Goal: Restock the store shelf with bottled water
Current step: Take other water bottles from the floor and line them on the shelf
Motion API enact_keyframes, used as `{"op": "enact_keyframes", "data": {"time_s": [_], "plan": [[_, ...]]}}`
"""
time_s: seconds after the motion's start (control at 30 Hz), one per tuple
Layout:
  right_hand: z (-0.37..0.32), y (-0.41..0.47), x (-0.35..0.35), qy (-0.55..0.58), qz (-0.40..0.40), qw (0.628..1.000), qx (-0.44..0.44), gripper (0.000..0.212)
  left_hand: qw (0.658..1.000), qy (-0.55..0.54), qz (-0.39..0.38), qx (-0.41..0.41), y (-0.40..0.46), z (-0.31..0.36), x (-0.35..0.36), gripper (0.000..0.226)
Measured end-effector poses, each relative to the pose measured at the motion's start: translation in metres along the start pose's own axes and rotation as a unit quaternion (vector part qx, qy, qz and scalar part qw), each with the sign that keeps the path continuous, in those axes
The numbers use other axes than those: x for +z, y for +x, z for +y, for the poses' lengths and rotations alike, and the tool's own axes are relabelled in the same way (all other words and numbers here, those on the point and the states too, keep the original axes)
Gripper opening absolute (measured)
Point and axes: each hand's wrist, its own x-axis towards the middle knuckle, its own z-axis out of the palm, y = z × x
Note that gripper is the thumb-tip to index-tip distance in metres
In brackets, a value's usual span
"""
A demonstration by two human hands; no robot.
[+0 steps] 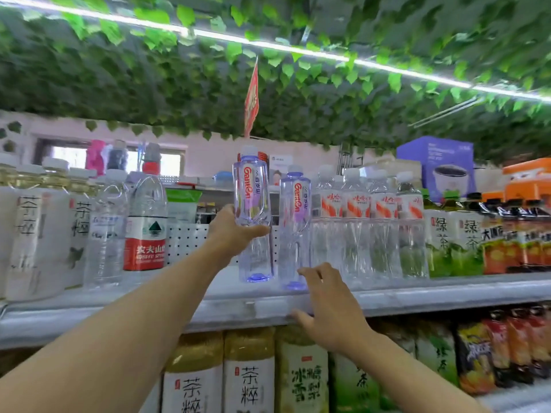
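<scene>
Left hand (229, 231): thumb and fingers wrapped round the middle of a Ganten water bottle (252, 216), thumb across its front, the other fingers hidden behind it. Bottle upright, white cap up, its blue base at the top shelf (417, 296); whether the base touches the shelf surface, cannot tell.

Left of those fingers, same shelf: a red-labelled large water bottle (146, 222), then a clear bottle (105, 231), then pale tea bottles (32, 234) at the far end.

Just right of the left fingers: second Ganten bottle (295, 231), upright on the shelf, close beside the held one, a narrow gap between them.

Right hand (331, 305): fingers loosely spread, holding nothing. Fingertips (305, 271) at the lower part of the second bottle near its base; actual contact, cannot tell. Thumb down at the shelf's front edge.

Right of those fingers: a row of clear water bottles with red-and-white labels (369, 228), standing tight together. Beyond them green tea bottles (453, 242), then dark-capped orange-labelled bottles (512, 236).

Below the fingers, on the lower shelf: tea bottles with gold tops (249, 371).
</scene>
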Motion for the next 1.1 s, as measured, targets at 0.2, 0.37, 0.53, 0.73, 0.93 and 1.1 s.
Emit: {"op": "enact_keyframes", "data": {"time_s": [0.2, 0.37, 0.53, 0.73, 0.93, 1.1], "plan": [[0.013, 0.001, 0.013, 0.040, 0.014, 0.999, -0.014, 0.067, 1.000, 0.008, -0.011, -0.014, 0.019, -0.025, 0.012, 0.063], [0.017, 0.004, 0.017, 0.010, 0.037, 0.998, -0.045, 0.063, 1.000, 0.005, -0.016, -0.016, 0.027, -0.030, 0.019, 0.069], [0.017, 0.004, 0.016, -0.001, 0.043, 0.998, -0.056, 0.063, 0.998, 0.039, -0.043, -0.007, 0.020, -0.025, 0.022, 0.073], [0.018, 0.003, 0.013, 0.005, 0.039, 0.997, -0.060, 0.063, 0.980, 0.062, -0.159, -0.099, 0.013, -0.029, 0.007, 0.063], [0.018, 0.003, 0.012, 0.006, 0.031, 0.997, -0.066, 0.063, 0.974, 0.077, -0.174, -0.122, 0.028, -0.042, 0.014, 0.046], [0.021, 0.004, 0.014, -0.001, 0.036, 0.997, -0.070, 0.064, 0.971, 0.073, -0.188, -0.128, 0.036, -0.041, 0.029, 0.055]]}}
